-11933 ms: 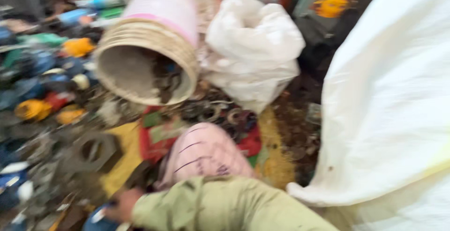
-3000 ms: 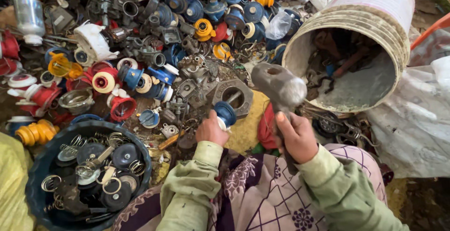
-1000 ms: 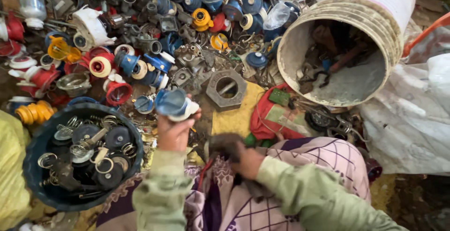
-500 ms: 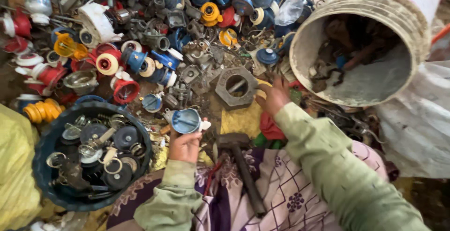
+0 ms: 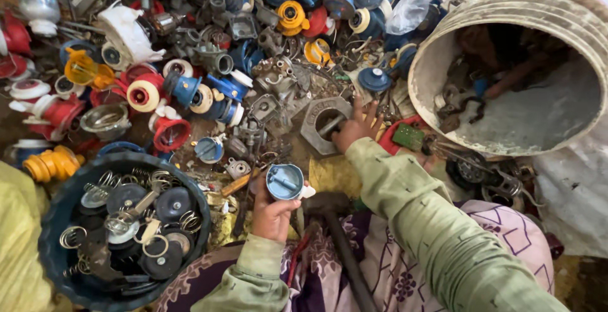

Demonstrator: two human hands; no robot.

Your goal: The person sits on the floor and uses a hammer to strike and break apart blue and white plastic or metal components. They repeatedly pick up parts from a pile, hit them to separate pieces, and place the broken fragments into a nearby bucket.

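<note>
My left hand [image 5: 273,209] holds a small round blue cap [image 5: 285,181] with its open side up, just above my lap. My right hand [image 5: 356,128] reaches forward and rests its fingers on a large grey hexagonal metal nut [image 5: 324,124] in the scrap pile. A dark hammer [image 5: 334,235] lies across my patterned lap between the two arms, its head near the left hand. Both sleeves are olive green.
A dark blue bowl [image 5: 58,223] of springs, rings and black discs sits at lower left. A large dirty white bucket [image 5: 443,52] lies tipped at right with scrap inside. Blue, red, yellow plastic fittings [image 5: 190,90] and metal parts cover the ground ahead. White sack [image 5: 573,191] at right.
My right hand has let go of the hammer, which now lies on my lap, and reached forward onto the hexagonal nut. The left hand drew the blue cap back toward me.
</note>
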